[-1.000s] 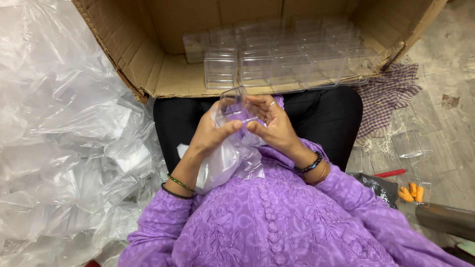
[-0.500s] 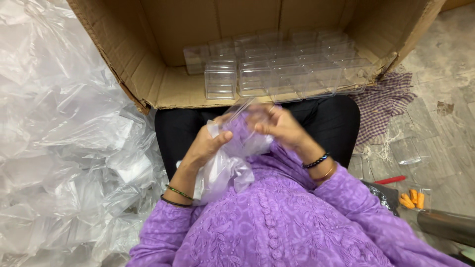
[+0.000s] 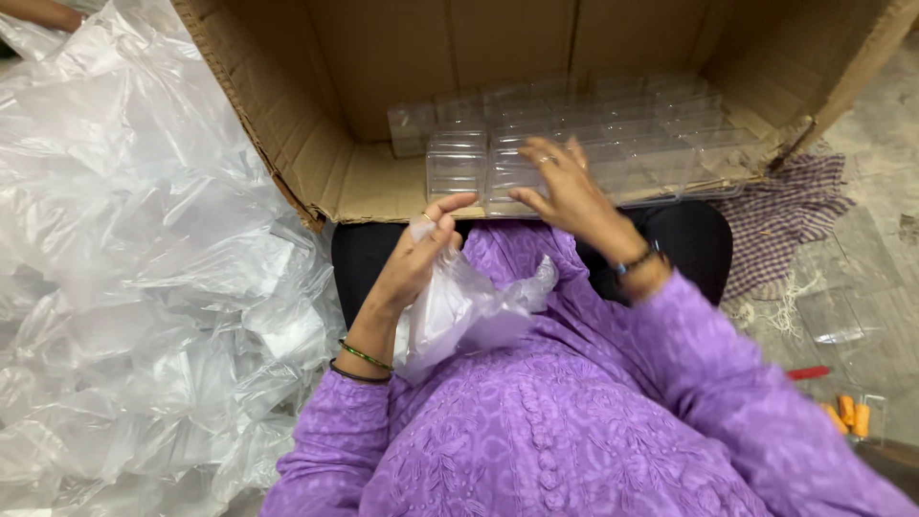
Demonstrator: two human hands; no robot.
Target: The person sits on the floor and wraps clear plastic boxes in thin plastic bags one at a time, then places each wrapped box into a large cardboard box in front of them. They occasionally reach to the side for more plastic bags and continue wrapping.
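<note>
Since the earlier frame we see the hands split up: both were bunched together over the plastic bag at the lap, now the right hand [image 3: 565, 187] has gone out far to the clear boxes while the left hand [image 3: 421, 251] stayed near with the bag.

Right hand: fingers spread apart and loose, palm down, resting on the near row of clear plastic boxes [image 3: 458, 169]. We cannot tell if it grips one; it looks like touching only.

Left hand: fingers closed together, pinching the top of the thin clear plastic bag [image 3: 459, 311], which hangs crumpled down onto the purple tunic [image 3: 536, 431] at the lap.

The boxes are small, square, see-through, packed in tight rows on the floor of a big brown cardboard carton [image 3: 316, 124] lying open toward us, far centre.

Left of the scene: a big heap of crumpled clear plastic sheeting [image 3: 124, 268]. Right: a checked cloth [image 3: 785, 211] on the floor, one loose clear box [image 3: 833, 321] near it, and small orange pieces [image 3: 850, 417] at near right.
</note>
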